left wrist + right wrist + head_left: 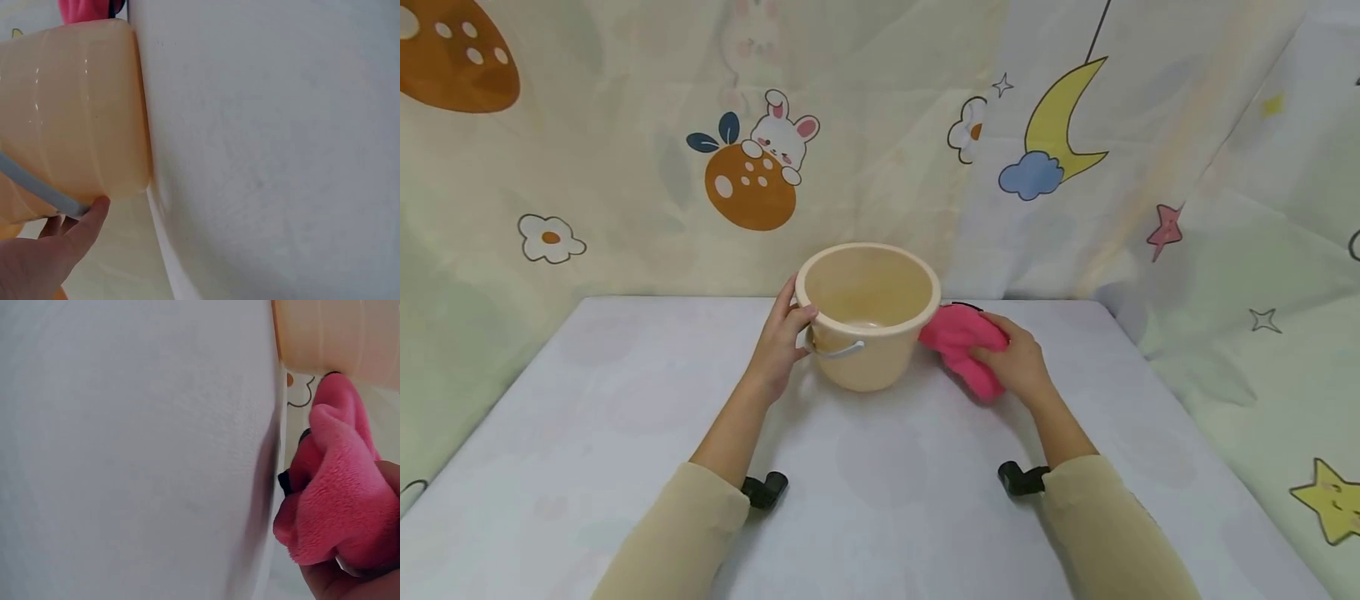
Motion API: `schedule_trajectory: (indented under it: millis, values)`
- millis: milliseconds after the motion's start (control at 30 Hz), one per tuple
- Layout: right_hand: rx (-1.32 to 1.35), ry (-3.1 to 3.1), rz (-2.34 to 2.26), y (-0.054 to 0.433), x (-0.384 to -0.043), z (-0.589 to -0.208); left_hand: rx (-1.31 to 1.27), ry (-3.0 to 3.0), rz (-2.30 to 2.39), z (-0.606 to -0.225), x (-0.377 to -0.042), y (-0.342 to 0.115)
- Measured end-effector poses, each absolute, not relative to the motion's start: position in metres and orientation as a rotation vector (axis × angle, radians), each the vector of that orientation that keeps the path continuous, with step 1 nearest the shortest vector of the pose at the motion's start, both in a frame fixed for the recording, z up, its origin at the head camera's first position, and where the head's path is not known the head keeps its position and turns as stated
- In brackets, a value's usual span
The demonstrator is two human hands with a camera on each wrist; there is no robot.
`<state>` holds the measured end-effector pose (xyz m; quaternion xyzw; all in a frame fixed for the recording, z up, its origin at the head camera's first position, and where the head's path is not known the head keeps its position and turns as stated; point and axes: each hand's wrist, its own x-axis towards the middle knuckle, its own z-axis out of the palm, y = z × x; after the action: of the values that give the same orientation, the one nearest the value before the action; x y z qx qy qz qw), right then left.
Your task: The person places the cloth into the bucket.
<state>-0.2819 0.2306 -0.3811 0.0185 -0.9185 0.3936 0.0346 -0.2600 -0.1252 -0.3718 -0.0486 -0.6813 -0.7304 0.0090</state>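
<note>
A cream plastic bucket (pixel 868 362) with a grey handle (pixel 841 352) stands upright at the back middle of the table. My left hand (pixel 777 340) grips its left side near the rim, and in the left wrist view a fingertip (pixel 100 203) lies by the handle. In my right hand (pixel 1024 365) is a bunched pink plush cloth (pixel 961 340) with dark edging. The cloth is at the bucket's right outer wall; in the head view I cannot tell whether it presses there. Folds of the cloth (pixel 344 494) hide part of the right fingers.
A white cloth covers the table (pixel 880 500). Behind it hangs a patterned curtain (pixel 880 125) with a rabbit, moon and stars. Black devices sit at both wrists, one at the left cuff (pixel 765 490) and one at the right cuff (pixel 1021 479).
</note>
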Motion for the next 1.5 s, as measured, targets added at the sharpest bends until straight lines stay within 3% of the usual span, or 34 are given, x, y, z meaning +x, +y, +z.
schedule_trajectory:
  millis: [567,1500]
  values:
    - [-0.009,-2.641,1.479,0.239,-0.268,-0.336,-0.143,-2.093,-2.299,-0.371,-0.262,-0.121]
    - [0.001,-2.485,1.454,0.228,-0.261,-0.263,-0.152,-2.071,-2.312,-0.37,-0.259,-0.12]
